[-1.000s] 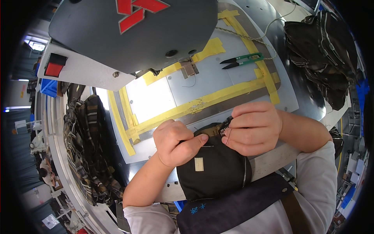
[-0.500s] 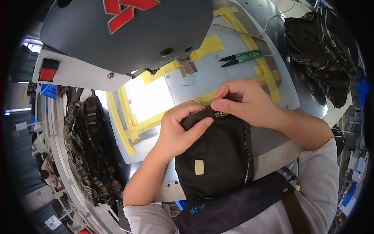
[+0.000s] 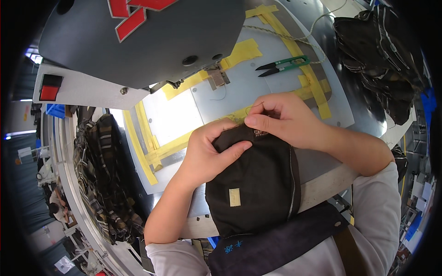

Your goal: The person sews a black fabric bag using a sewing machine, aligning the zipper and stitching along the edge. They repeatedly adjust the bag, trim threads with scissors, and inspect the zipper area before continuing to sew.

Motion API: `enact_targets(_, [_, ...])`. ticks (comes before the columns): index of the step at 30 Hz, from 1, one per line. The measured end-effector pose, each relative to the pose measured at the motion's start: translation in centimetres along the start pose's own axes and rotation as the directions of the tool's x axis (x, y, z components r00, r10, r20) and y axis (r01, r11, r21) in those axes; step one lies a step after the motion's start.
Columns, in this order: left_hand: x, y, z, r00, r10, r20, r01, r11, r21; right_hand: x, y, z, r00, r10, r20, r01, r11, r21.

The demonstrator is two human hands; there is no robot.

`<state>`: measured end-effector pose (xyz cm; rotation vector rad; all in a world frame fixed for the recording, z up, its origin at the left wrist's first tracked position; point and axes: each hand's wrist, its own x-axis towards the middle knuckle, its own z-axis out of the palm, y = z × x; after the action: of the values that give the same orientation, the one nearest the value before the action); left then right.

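Observation:
My left hand [image 3: 207, 154] grips the top edge of a dark brown fabric bag [image 3: 248, 179], thumb across the front. My right hand [image 3: 287, 124] pinches at that edge beside a metal zipper end [image 3: 260, 132]; a fine thread shows by the fingertips, and what exactly they hold there is too small to tell. The bag has a long side zipper and a small pale patch [image 3: 234, 197]. Beyond my hands, green-handled thread snips [image 3: 285, 65] lie on a pale plate [image 3: 255, 83] with yellow tape.
A dark machine head [image 3: 152, 50] overhangs the plate at upper left. Plaid fabric pieces [image 3: 101, 175] hang at left, dark zippered items [image 3: 377, 64] are piled at upper right, and a blue bin [image 3: 55, 109] stands at far left. A co-worker [image 3: 59, 207] sits in the left background.
Over the last second both hands have moved up with the bag's top edge, the right more so, its thumb now on top. In the last half second they have shifted only slightly.

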<state>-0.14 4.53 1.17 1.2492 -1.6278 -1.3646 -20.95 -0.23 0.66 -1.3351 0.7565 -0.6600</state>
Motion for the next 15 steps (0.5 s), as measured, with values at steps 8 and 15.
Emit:
enact_targets(8, [0.1,0.4,0.0,1.0,-0.017,0.013,0.017,1.0,-0.02,-0.1,-1.0,-0.5,0.999,0.055,0.002,-0.054,0.992,-0.118])
enact_targets(15, [-0.1,0.1,-0.2,0.999,-0.04,0.027,0.041,0.999,-0.025,-0.3,0.0,0.1,0.999,-0.037,0.0,0.037,0.998,-0.052])
